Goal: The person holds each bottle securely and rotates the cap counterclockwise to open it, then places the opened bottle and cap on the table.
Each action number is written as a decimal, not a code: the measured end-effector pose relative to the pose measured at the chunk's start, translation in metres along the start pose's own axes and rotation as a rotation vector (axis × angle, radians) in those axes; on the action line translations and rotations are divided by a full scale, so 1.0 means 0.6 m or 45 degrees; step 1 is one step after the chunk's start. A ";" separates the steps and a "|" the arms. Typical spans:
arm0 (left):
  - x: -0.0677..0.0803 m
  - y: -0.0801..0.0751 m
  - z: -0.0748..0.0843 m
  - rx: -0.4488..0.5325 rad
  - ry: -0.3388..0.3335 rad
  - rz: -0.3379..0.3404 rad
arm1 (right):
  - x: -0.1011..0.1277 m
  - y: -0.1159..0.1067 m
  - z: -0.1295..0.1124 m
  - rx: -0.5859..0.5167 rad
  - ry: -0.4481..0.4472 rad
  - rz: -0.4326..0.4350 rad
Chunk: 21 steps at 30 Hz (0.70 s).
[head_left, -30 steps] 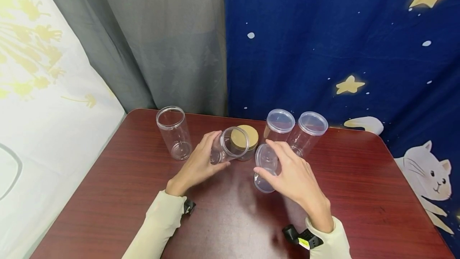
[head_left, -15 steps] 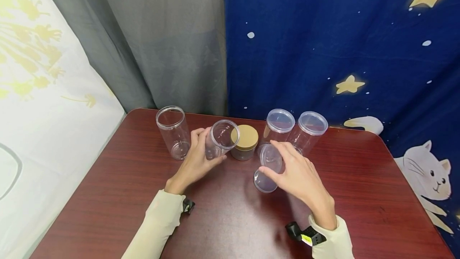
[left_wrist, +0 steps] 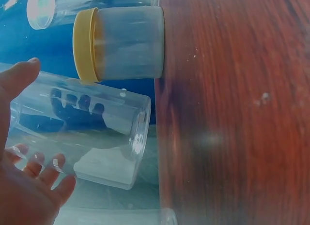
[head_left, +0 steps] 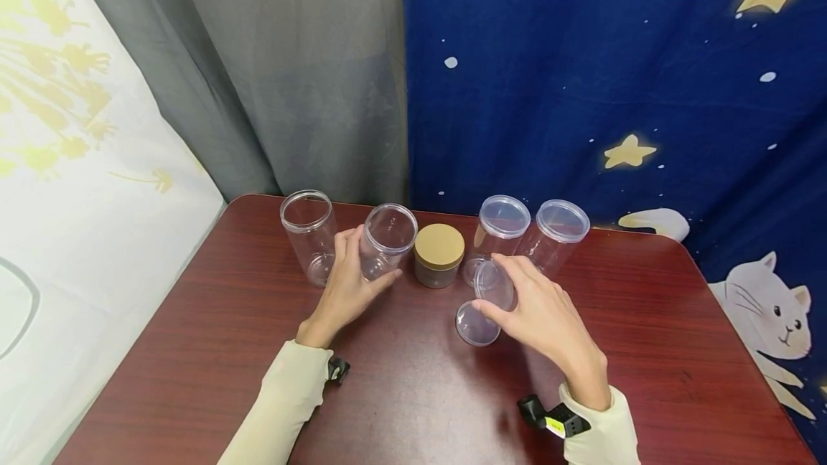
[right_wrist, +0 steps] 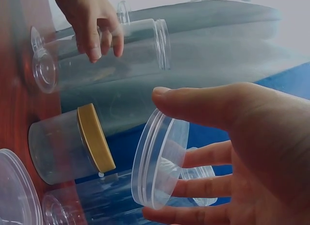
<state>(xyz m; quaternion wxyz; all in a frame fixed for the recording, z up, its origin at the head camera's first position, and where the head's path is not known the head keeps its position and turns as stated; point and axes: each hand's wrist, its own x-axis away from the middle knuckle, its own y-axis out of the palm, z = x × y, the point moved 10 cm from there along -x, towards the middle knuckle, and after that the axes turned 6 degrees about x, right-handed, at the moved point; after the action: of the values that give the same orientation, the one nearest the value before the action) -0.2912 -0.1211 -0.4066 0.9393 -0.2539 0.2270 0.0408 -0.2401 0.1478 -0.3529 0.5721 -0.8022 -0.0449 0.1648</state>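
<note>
An open clear jar is grasped by the left hand, fingers and thumb curled round its wall, its base close to the red-brown table between another open jar and a tan-lidded jar. A clear lid is pinched on edge by the right hand, above a second lid lying flat.

No text, label, brand or number can be read on anything in view.
</note>
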 end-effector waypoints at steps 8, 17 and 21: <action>-0.001 -0.005 -0.003 -0.020 -0.015 0.036 | 0.000 0.004 0.004 -0.003 0.007 -0.023; -0.003 -0.009 -0.006 -0.019 -0.039 0.060 | -0.002 0.009 0.013 0.001 0.017 -0.052; -0.003 -0.010 -0.008 -0.020 -0.060 0.064 | -0.003 0.015 0.018 0.009 0.036 -0.088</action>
<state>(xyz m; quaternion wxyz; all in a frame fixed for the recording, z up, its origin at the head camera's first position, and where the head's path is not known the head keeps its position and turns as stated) -0.2938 -0.1288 -0.4065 0.9411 -0.2543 0.2108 0.0719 -0.2460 0.1541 -0.3640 0.5810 -0.8003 -0.0640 0.1337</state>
